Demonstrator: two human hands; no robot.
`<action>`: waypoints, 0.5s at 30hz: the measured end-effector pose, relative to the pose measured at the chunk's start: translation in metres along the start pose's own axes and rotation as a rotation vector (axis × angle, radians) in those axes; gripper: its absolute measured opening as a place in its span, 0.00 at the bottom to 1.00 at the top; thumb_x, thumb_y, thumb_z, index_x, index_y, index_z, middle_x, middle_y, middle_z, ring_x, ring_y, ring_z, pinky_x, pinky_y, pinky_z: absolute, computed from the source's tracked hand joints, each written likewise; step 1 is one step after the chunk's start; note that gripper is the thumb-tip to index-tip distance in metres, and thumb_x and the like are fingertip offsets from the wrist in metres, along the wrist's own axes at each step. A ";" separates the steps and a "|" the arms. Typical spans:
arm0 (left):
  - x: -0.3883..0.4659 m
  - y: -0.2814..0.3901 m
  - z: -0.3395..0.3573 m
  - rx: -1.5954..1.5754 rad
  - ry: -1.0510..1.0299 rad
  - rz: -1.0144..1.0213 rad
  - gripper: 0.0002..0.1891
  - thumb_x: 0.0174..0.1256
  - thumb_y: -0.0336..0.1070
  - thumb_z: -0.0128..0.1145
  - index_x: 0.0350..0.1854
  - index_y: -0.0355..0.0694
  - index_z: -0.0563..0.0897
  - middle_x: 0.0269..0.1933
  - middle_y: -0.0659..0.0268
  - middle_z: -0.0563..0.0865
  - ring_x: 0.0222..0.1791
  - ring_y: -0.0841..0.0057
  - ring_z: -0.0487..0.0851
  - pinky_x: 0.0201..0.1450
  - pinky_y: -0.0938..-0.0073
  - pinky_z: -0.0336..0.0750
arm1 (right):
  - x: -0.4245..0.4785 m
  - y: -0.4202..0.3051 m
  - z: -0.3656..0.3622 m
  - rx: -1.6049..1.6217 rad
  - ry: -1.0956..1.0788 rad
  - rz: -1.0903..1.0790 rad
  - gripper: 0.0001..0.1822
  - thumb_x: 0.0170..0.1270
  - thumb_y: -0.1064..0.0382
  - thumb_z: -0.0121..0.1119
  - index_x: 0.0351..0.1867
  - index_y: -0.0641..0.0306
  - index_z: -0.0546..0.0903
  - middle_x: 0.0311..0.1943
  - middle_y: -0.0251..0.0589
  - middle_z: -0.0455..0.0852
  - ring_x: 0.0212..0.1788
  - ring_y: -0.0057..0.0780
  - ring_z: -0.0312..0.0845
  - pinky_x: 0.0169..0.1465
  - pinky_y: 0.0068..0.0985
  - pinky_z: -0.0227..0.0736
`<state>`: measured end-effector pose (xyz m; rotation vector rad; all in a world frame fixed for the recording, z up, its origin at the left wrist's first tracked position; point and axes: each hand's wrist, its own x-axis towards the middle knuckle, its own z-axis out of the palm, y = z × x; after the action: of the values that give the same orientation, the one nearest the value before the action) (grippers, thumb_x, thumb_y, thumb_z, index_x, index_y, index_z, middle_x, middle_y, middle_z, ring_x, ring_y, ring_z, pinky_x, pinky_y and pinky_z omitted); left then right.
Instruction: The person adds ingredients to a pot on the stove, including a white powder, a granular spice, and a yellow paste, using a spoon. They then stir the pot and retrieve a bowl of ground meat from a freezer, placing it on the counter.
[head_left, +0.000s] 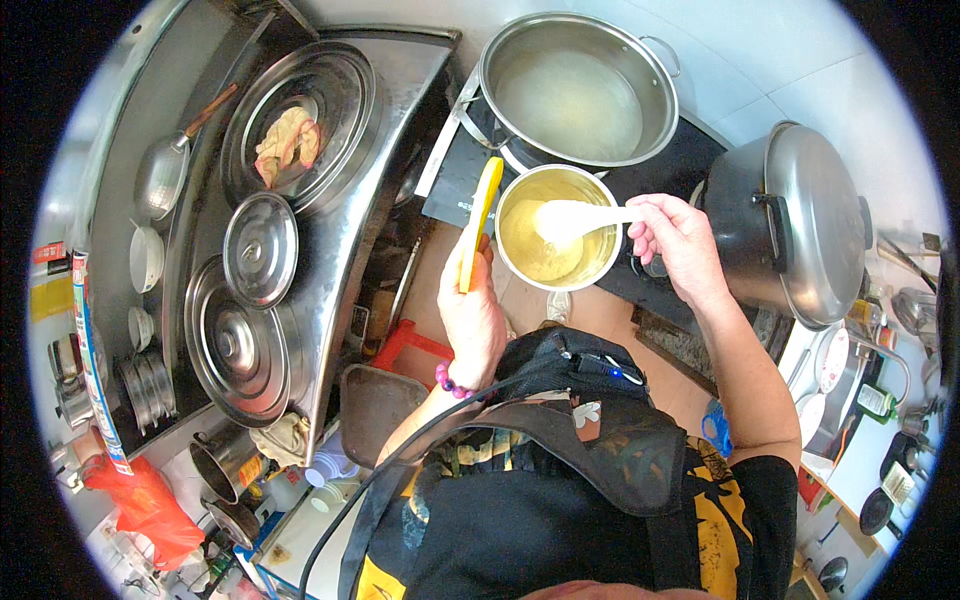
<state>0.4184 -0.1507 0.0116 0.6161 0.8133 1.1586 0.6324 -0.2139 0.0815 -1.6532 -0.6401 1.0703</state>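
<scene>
A metal pot with yellowish contents stands before me, close to a large, wide steel pot holding cloudy liquid. My right hand grips the handle of a white spoon or paddle, whose broad end is inside the smaller pot. Left of that pot, my left hand holds a flat yellow object upright, seen nearly edge-on; its kind is unclear. The fingers of my left hand are partly hidden behind it.
A tall lidded steel pot stands at the right. On the steel counter at the left lie round metal lids and a crumpled cloth or glove. A red plastic frame and a dark bin are below.
</scene>
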 end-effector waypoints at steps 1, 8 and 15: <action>0.000 -0.001 -0.002 -0.001 0.014 -0.005 0.17 0.67 0.31 0.52 0.57 0.32 0.72 0.54 0.58 0.78 0.54 0.75 0.76 0.62 0.75 0.67 | 0.001 -0.001 -0.001 0.045 0.004 0.023 0.10 0.66 0.66 0.49 0.41 0.69 0.79 0.24 0.33 0.79 0.22 0.15 0.72 0.24 0.13 0.69; 0.001 0.008 -0.011 -0.008 0.092 0.005 0.18 0.67 0.33 0.53 0.57 0.33 0.72 0.53 0.59 0.77 0.53 0.75 0.75 0.62 0.74 0.67 | 0.019 -0.020 -0.012 0.240 0.106 -0.065 0.09 0.66 0.65 0.51 0.40 0.67 0.79 0.24 0.32 0.78 0.21 0.13 0.70 0.23 0.11 0.65; -0.001 0.009 -0.022 0.022 0.140 0.016 0.17 0.67 0.30 0.52 0.56 0.33 0.73 0.51 0.61 0.78 0.53 0.77 0.75 0.60 0.76 0.67 | 0.111 -0.001 -0.022 -0.591 0.391 -0.652 0.13 0.64 0.67 0.53 0.50 0.64 0.78 0.34 0.45 0.84 0.32 0.30 0.82 0.34 0.25 0.76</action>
<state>0.3952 -0.1490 0.0060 0.5652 0.9424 1.2186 0.7035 -0.1325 0.0468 -1.8669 -1.1923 0.0728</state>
